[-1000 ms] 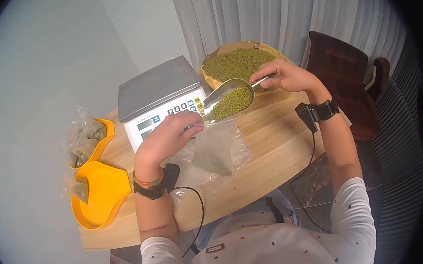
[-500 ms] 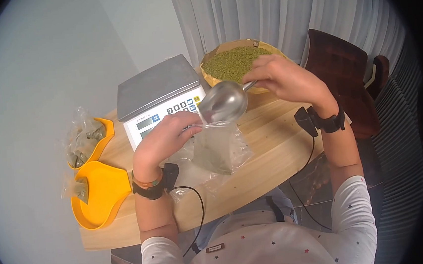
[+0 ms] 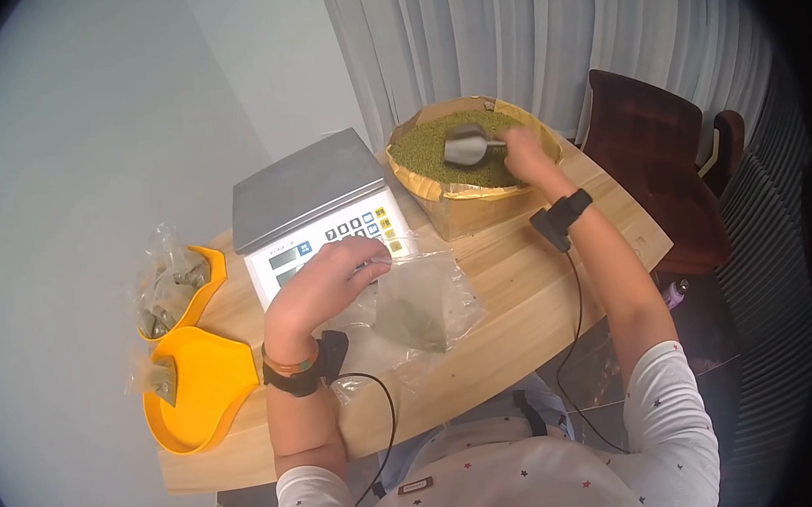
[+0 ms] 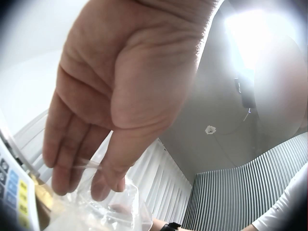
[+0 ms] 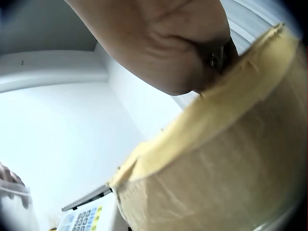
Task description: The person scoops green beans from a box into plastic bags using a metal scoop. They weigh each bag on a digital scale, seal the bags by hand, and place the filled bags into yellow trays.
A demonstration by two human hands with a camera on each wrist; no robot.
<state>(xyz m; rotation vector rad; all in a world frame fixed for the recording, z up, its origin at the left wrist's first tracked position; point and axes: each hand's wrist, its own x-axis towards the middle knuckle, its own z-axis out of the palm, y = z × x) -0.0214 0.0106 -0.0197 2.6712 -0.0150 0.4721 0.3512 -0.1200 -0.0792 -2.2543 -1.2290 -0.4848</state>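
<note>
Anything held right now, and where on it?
Right hand: metal scoop, by its handle. Left hand: clear plastic bag, pinched at its upper edge, near the mouth.

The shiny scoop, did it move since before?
Yes, the scoop moved right, away from the scale, to the green beans in the box.

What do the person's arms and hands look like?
Short white sleeves with small stars; left hand and right hand bare. Each wrist has a black strap, small black box and black cable; the left adds an orange-brown bracelet.
</note>
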